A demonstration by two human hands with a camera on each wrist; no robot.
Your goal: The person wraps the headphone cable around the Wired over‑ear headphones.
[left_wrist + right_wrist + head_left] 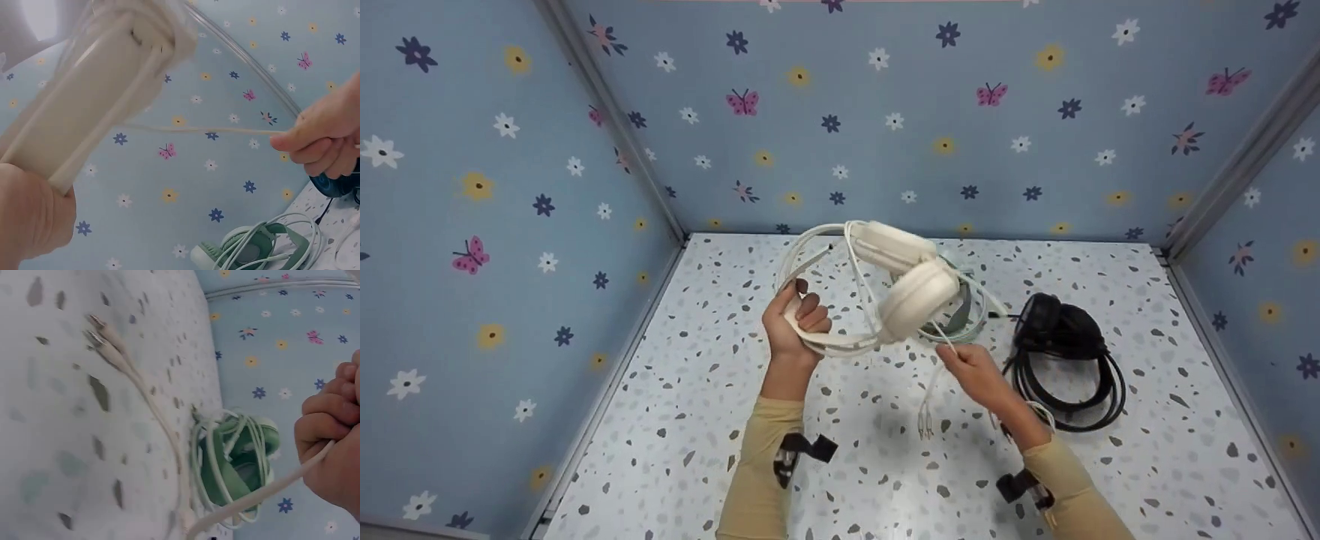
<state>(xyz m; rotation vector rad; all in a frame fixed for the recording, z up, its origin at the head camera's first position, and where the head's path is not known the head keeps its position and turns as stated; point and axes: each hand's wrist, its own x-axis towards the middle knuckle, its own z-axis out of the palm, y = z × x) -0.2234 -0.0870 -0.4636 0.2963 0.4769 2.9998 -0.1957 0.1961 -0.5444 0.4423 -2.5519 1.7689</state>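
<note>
White over-ear headphones are held up above the speckled tabletop, ear cups toward the right. My left hand grips their headband, fingers curled round it. A loop of white cord runs along the headband and across its opening. My right hand, lower and to the right of the ear cups, pinches the white cable, which is drawn out straight from the headphones in the left wrist view. Below that hand the cable hangs down to two metal-tipped plugs.
Behind the white headphones lie green headphones with a coiled pale cable. Black headphones with a looped black cable rest right of my right hand. Flower-patterned walls enclose the speckled tabletop at the back and sides.
</note>
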